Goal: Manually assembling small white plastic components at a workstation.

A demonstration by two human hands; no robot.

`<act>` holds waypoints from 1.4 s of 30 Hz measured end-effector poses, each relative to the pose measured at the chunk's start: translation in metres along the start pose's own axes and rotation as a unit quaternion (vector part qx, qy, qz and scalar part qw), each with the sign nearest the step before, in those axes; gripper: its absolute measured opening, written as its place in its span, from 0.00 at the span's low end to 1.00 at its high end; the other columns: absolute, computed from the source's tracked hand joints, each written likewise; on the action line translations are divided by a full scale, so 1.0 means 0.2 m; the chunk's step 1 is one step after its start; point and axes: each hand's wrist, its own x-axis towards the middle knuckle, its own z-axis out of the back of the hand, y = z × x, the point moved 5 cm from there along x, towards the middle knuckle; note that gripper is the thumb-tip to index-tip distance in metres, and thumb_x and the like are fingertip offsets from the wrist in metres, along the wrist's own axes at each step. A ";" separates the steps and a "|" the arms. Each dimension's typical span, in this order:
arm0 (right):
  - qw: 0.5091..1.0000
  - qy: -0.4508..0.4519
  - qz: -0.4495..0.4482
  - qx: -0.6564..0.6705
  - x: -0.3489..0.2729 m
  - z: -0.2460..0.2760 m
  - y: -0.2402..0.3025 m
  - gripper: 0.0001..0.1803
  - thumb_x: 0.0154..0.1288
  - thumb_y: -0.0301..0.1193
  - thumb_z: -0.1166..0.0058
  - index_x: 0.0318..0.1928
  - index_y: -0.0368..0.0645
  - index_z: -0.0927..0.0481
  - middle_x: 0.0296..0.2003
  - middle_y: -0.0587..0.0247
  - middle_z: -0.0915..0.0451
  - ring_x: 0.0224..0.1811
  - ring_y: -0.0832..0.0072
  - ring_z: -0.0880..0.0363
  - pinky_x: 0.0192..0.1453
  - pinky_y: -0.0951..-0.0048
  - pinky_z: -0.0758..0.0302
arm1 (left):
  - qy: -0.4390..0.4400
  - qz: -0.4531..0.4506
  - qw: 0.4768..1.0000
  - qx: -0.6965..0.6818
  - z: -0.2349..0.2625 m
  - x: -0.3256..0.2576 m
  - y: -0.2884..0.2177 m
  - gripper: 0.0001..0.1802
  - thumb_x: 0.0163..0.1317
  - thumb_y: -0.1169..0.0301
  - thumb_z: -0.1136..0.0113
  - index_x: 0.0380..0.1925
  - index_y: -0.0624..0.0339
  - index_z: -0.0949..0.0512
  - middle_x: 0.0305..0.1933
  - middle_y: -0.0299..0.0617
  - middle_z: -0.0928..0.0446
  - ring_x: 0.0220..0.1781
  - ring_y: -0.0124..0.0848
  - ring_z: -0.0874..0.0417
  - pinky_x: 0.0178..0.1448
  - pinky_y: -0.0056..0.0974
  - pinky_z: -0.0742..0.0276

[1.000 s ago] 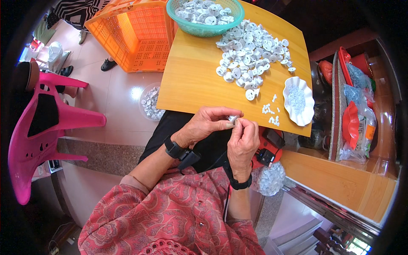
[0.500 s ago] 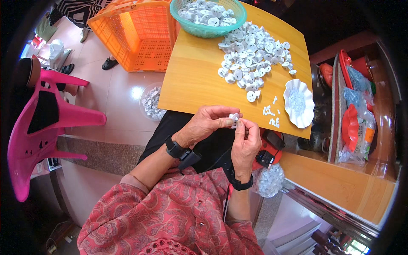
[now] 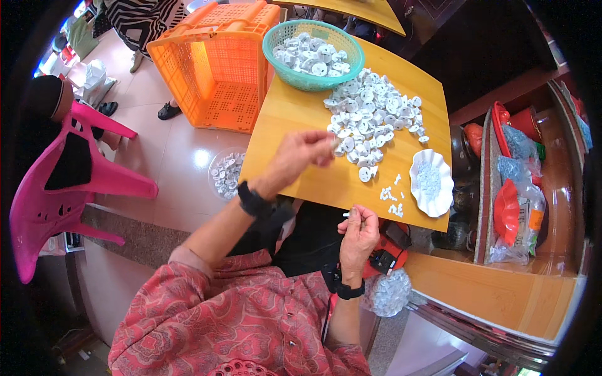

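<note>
Table (image 3: 282,113) bears white parts (image 3: 375,113); floor (image 3: 179,169) gleams; right grip (image 3: 359,237) pinches peg (image 3: 345,215); left grip (image 3: 296,156) too blurred to tell.

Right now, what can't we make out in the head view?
- Left hand: blurred; can't tell what it holds, if anything.
- White piece at the right hand: mostly covered by that hand; full shape hidden.
- Green basket: floor hidden by heaped white parts.
- Bits in the scalloped dish: too small to count.
- Far table: cut off by upper edge.
</note>
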 end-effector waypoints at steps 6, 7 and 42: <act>1.000 -0.008 -0.005 0.017 0.01 0.00 -0.02 0.08 0.74 0.30 0.48 0.43 0.35 0.24 0.25 0.69 0.24 0.23 0.86 0.26 0.26 0.82 0.27 | -0.098 -0.181 0.978 0.023 0.10 0.42 -0.50 0.25 0.66 0.66 0.36 0.55 0.75 0.25 0.39 0.42 0.18 0.37 0.26 0.16 0.44 0.29 0.18; 1.000 -0.007 0.002 0.021 0.02 0.00 -0.02 0.09 0.74 0.30 0.48 0.43 0.35 0.24 0.24 0.69 0.24 0.22 0.86 0.26 0.26 0.82 0.27 | -0.117 -0.219 0.966 0.068 0.12 0.46 -0.56 0.27 0.65 0.66 0.35 0.56 0.78 0.26 0.41 0.45 0.18 0.38 0.27 0.15 0.44 0.29 0.16; 0.997 0.038 -0.042 0.048 0.06 0.08 -0.07 0.09 0.72 0.30 0.45 0.41 0.35 0.21 0.26 0.70 0.22 0.24 0.86 0.26 0.29 0.82 0.27 | 0.202 0.054 0.962 0.175 -0.32 -0.14 0.29 0.13 0.70 0.63 0.40 0.37 0.64 0.20 0.28 0.32 0.23 0.30 0.20 0.22 0.33 0.27 0.23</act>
